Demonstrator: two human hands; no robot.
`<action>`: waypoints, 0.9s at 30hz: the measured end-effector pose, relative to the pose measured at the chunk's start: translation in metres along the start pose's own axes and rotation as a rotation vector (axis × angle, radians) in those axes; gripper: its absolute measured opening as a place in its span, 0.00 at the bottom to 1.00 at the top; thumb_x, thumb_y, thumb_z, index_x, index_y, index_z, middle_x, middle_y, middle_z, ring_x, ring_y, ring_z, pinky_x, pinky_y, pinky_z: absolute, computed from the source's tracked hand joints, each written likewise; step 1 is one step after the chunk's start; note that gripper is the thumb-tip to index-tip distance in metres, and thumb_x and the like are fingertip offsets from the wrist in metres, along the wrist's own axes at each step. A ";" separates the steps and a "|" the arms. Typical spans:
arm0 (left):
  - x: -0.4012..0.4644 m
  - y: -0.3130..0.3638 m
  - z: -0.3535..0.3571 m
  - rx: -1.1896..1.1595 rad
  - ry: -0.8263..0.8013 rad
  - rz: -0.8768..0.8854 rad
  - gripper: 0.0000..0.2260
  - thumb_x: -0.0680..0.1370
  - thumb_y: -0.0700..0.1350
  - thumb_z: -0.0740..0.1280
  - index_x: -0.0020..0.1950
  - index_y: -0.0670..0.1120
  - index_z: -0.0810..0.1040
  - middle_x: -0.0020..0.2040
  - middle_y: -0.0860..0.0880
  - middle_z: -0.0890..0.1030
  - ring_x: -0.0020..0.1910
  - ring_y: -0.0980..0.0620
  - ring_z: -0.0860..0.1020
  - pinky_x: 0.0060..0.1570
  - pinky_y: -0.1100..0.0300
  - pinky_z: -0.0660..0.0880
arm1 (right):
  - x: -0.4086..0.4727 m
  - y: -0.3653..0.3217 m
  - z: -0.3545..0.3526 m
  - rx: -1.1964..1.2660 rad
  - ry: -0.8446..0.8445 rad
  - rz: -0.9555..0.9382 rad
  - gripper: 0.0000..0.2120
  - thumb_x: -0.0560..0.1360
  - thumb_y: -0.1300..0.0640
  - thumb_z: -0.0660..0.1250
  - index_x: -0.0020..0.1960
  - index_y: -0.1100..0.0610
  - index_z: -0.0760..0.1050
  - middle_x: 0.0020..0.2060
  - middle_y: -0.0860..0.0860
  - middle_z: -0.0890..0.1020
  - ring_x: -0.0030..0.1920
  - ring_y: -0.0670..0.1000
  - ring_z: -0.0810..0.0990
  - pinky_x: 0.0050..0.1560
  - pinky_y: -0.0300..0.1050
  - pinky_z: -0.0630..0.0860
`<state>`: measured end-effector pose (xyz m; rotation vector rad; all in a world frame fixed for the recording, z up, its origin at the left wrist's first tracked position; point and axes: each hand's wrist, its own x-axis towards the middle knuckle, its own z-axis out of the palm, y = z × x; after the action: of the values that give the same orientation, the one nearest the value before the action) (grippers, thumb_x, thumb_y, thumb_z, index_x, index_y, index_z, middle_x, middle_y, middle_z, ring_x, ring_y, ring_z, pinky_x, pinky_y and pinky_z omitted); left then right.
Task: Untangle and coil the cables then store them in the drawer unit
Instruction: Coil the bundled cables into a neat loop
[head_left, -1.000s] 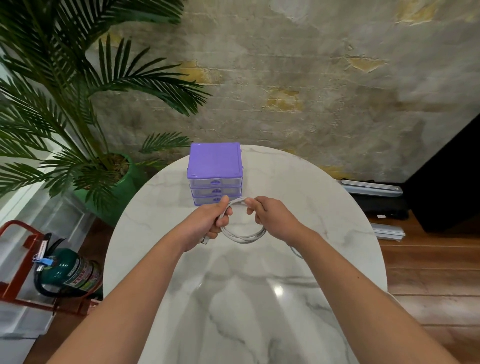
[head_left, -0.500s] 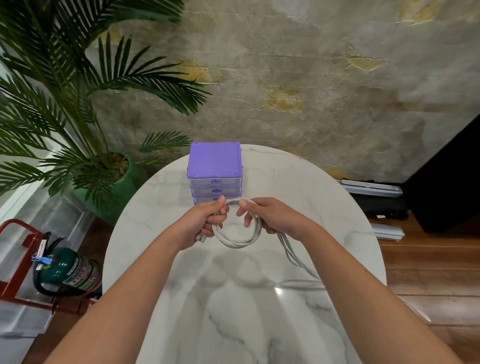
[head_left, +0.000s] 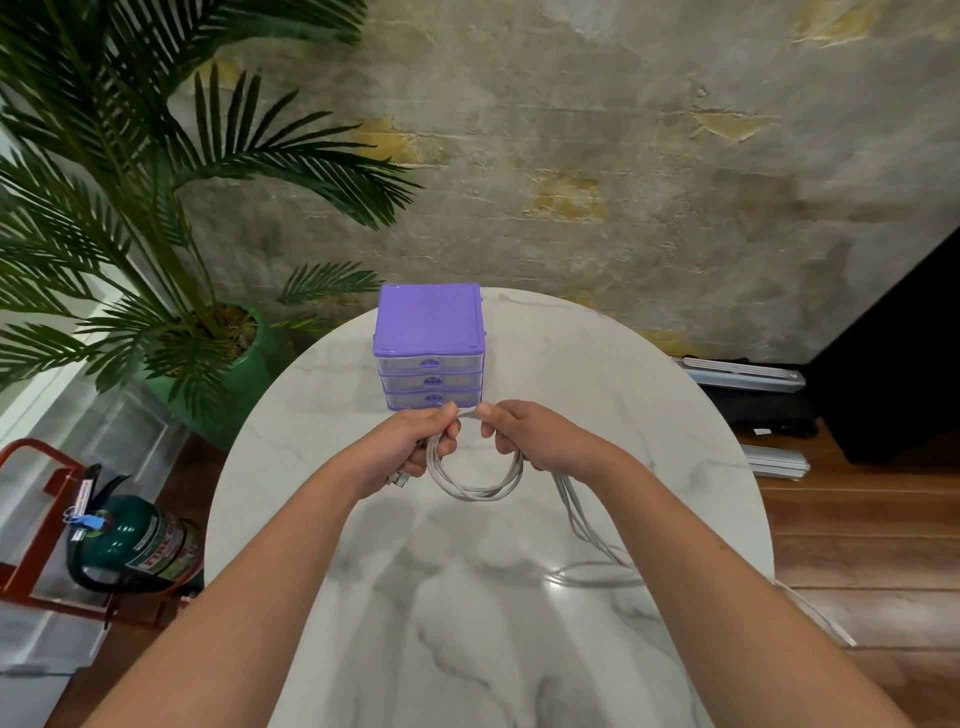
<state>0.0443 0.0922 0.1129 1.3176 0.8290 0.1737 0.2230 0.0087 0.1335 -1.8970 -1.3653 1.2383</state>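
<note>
The grey cables (head_left: 475, 480) hang as a bundled loop just in front of the purple drawer unit (head_left: 429, 347), held above the marble table (head_left: 597, 395). The left hand (head_left: 410, 449) has its grip closed on the loop's left side, plug ends showing below its fingers. The right hand (head_left: 540, 439) pinches the loop's top right, grip closed on the cables. Loose strands trail from under the right hand across the table and over its right edge
</note>
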 end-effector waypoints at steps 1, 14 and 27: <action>0.000 0.000 0.000 -0.002 -0.001 0.002 0.14 0.82 0.55 0.57 0.43 0.48 0.72 0.31 0.52 0.69 0.25 0.57 0.56 0.23 0.67 0.56 | 0.000 0.000 0.000 0.003 -0.008 -0.001 0.18 0.82 0.43 0.54 0.50 0.55 0.75 0.35 0.48 0.72 0.29 0.42 0.67 0.29 0.33 0.61; 0.011 0.002 0.000 0.483 0.255 0.037 0.20 0.82 0.61 0.52 0.53 0.53 0.81 0.46 0.57 0.81 0.46 0.56 0.77 0.50 0.59 0.73 | -0.002 0.005 0.003 0.019 -0.083 0.032 0.15 0.81 0.43 0.56 0.43 0.51 0.71 0.36 0.47 0.73 0.31 0.43 0.68 0.32 0.38 0.63; 0.018 0.033 0.014 0.961 0.307 0.093 0.13 0.84 0.45 0.54 0.43 0.44 0.71 0.42 0.47 0.72 0.41 0.48 0.72 0.37 0.56 0.65 | 0.010 0.009 0.002 -0.249 0.201 0.053 0.21 0.81 0.37 0.50 0.44 0.51 0.72 0.39 0.49 0.78 0.45 0.56 0.80 0.50 0.52 0.75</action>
<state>0.0761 0.1005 0.1348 2.2701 1.1754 0.0412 0.2259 0.0146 0.1218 -2.1731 -1.4212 0.9051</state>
